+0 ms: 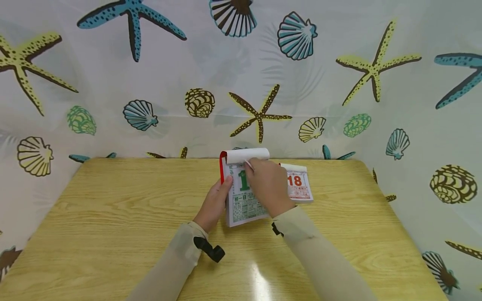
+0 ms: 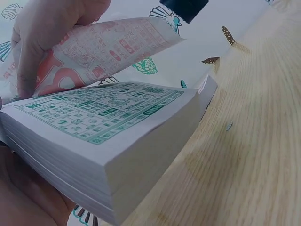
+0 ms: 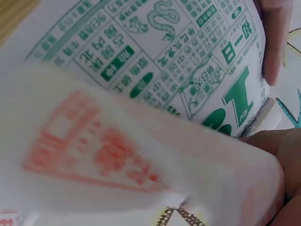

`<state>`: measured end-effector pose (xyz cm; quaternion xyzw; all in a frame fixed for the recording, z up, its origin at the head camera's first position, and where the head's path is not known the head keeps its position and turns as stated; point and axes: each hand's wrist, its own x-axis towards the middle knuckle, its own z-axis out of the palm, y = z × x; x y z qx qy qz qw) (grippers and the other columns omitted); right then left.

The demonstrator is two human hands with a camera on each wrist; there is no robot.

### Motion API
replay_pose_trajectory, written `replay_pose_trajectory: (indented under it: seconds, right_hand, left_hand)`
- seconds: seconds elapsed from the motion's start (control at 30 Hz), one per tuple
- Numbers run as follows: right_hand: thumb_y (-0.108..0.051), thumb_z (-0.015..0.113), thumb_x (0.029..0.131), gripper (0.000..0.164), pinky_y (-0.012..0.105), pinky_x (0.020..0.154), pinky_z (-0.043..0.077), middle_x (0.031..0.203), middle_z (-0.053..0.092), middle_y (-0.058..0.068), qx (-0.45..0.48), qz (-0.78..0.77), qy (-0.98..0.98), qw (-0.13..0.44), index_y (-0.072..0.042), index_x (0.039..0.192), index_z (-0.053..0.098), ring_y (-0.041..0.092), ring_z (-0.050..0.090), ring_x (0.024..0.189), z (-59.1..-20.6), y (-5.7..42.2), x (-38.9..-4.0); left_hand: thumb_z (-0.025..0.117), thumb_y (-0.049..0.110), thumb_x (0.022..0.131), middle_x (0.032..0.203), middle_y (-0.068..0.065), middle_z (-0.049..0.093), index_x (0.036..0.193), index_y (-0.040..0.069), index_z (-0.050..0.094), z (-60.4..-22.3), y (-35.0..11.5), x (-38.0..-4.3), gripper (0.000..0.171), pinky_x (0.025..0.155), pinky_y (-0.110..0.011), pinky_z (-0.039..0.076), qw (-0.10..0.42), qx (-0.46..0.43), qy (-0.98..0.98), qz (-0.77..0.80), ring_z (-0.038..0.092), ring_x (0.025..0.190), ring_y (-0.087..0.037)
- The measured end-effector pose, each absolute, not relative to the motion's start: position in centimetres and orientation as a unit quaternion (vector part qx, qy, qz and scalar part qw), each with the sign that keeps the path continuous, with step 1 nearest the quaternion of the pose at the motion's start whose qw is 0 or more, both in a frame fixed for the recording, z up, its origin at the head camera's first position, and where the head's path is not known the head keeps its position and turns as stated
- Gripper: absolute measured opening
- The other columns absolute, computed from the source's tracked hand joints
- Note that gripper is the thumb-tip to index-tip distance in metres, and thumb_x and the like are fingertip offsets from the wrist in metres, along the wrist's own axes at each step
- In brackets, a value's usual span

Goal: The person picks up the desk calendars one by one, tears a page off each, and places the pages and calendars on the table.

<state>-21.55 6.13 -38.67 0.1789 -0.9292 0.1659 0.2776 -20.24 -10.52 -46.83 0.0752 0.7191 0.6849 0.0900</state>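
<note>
From here I'm seeing a wood-grain counter point(image 1: 132, 225) standing before shell-printed cloth point(image 1: 320, 100). Above it, the left grip point(image 1: 214, 204) is clasping the edge of a calendar point(image 1: 245, 207); the right grip point(image 1: 269, 184) is pinching a lifted sheet point(image 2: 117, 52), whose red print only the wrist views are showing.

Calendar numerals, green and red

Tear-off calendar point(image 1: 246, 207): green "1", adjacent digit partly covered; green "初一" below, plus smaller Chinese text. Calendar page at right point(image 1: 300, 190): red "18". Lifted sheet point(image 3: 110, 150): red print, blurred, unreadable.
</note>
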Motion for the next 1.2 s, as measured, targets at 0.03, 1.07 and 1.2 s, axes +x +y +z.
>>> replay_pose_trajectory:
  seconds: [0.03, 1.07, 1.2]
  right_hand:
    - [-0.025, 0.067, 0.102, 0.026, 0.022, 0.041, 0.034, 0.061, 0.062, 0.000, 0.177, 0.174, -0.929, 0.274, -0.011, 0.079, 0.067, 0.009, 0.049, 0.046, -38.8, 6.2, -21.7]
    - [-0.032, 0.070, 0.101, 0.033, 0.026, 0.042, 0.031, 0.058, 0.057, -0.003, 0.137, 0.126, -0.954, 0.234, -0.015, 0.073, 0.063, 0.011, 0.047, 0.047, -38.1, 7.2, -21.5]
    - [-0.026, 0.073, 0.099, 0.026, 0.027, 0.043, 0.034, 0.062, 0.062, -0.002, 0.147, 0.140, -0.950, 0.237, -0.015, 0.077, 0.066, 0.011, 0.049, 0.049, -38.6, 7.4, -21.9]
  left_hand:
    - [0.037, 0.077, 0.098, 0.143, -0.004, 0.061, 0.154, 0.034, 0.041, -46.9, -10.5, -20.3, 0.071, 0.110, -0.056, 0.045, 0.091, 0.077, 0.717, 0.687, 0.061, 0.130, -0.028]
    - [0.040, 0.078, 0.097, 0.145, -0.005, 0.060, 0.153, 0.031, 0.042, -46.6, -10.6, -20.2, 0.074, 0.111, -0.056, 0.043, 0.101, 0.063, 0.704, 0.700, 0.059, 0.132, -0.029]
    - [0.040, 0.079, 0.096, 0.144, -0.004, 0.060, 0.153, 0.030, 0.043, -46.8, -10.4, -20.2, 0.074, 0.113, -0.056, 0.042, 0.103, 0.051, 0.707, 0.698, 0.059, 0.132, -0.029]
